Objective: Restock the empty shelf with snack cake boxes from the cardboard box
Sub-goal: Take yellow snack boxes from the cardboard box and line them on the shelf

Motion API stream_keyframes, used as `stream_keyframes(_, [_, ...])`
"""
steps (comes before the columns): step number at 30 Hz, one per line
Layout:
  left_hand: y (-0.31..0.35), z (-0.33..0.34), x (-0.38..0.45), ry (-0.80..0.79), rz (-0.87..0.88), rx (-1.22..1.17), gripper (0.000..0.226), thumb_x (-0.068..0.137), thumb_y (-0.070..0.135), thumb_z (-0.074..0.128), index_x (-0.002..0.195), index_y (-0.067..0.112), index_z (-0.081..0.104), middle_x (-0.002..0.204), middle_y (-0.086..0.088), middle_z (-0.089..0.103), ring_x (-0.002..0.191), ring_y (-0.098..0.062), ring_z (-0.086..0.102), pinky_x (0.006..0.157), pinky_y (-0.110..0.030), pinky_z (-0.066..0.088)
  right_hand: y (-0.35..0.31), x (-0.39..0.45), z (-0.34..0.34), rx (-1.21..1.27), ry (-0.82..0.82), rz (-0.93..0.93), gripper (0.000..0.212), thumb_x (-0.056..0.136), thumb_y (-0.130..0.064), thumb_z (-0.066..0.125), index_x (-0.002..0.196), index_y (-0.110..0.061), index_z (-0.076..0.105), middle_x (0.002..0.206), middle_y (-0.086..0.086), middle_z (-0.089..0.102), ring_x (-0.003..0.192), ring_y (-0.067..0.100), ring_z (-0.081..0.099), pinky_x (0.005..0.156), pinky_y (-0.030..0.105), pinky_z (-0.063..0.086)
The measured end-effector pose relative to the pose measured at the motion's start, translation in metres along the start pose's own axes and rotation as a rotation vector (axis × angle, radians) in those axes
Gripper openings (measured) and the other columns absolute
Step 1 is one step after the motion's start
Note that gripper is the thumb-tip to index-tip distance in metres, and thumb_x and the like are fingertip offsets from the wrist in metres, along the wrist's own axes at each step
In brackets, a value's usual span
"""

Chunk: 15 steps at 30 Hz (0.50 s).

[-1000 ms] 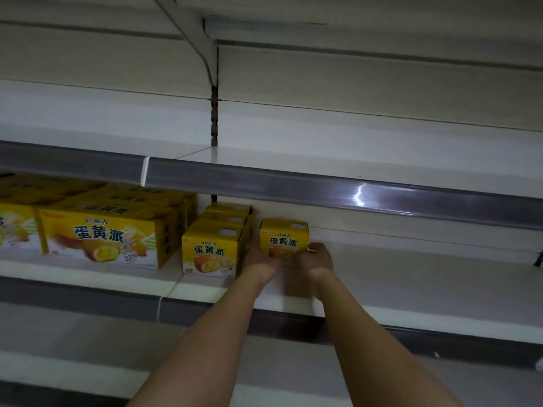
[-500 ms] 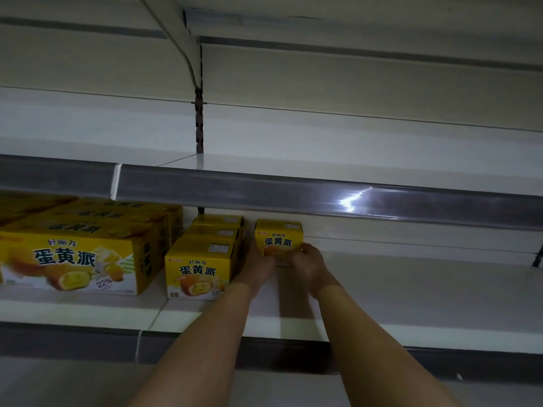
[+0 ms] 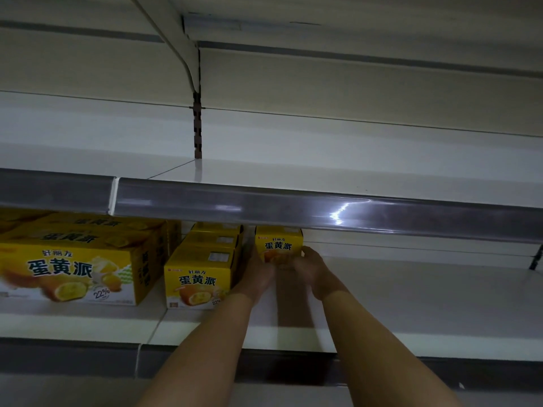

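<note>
A small yellow snack cake box [image 3: 278,243] stands far back on the white middle shelf [image 3: 411,301], its top partly hidden by the upper shelf's rail. My left hand [image 3: 255,274] grips its left side and my right hand [image 3: 313,270] grips its right side. Just left of it runs a row of small yellow boxes [image 3: 199,277], front to back. The cardboard box is out of view.
Large yellow snack cake boxes [image 3: 70,268] fill the shelf's left part. A grey price rail [image 3: 323,210] of the upper shelf hangs low over the boxes. A white bracket [image 3: 182,51] and slotted upright [image 3: 197,127] stand behind. The shelf right of my hands is bare.
Both hands have pushed the small box further back on the shelf. The camera has come closer and tilted up, so the boxes sit lower and the upper rail covers more.
</note>
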<state>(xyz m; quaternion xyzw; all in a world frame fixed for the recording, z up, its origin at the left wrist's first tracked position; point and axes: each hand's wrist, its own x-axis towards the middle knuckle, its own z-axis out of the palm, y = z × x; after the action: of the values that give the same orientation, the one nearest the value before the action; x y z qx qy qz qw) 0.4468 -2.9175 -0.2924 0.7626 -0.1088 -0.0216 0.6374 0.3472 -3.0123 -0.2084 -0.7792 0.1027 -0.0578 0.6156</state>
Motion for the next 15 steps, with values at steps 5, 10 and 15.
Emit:
stream_keyframes(5, [0.014,0.000,-0.018,0.093,-0.078,0.039,0.067,0.069,0.035,0.064,0.129,0.044,0.037,0.116,0.011,0.057,0.105,-0.019,0.057,0.088,-0.041,0.053,-0.001,-0.005,-0.012,-0.065,0.102,0.059,0.048,0.087,-0.007,0.064,0.130,0.004,0.049,0.122,0.009,0.054,0.120,0.031,0.050,0.094,0.031,0.041])
stream_keyframes(10, [0.004,0.003,-0.018,0.114,-0.174,0.071,0.049,0.057,0.049,0.064,0.105,0.054,0.053,0.106,0.010,0.065,0.097,-0.018,0.062,0.086,-0.043,0.055,0.004,-0.010,-0.023,-0.176,0.116,0.124,0.045,0.090,-0.010,0.055,0.134,-0.001,0.049,0.135,0.015,0.052,0.124,0.031,0.049,0.098,0.032,0.040])
stream_keyframes(15, [0.044,0.005,-0.068,0.124,-0.220,0.122,0.060,0.067,0.039,0.062,0.124,0.043,0.046,0.124,0.009,0.058,0.108,-0.018,0.057,0.092,-0.042,0.051,0.008,-0.022,-0.032,-0.268,0.012,0.150,0.056,0.090,-0.015,0.056,0.142,-0.003,0.039,0.148,0.013,0.040,0.134,0.028,0.040,0.111,0.035,0.033])
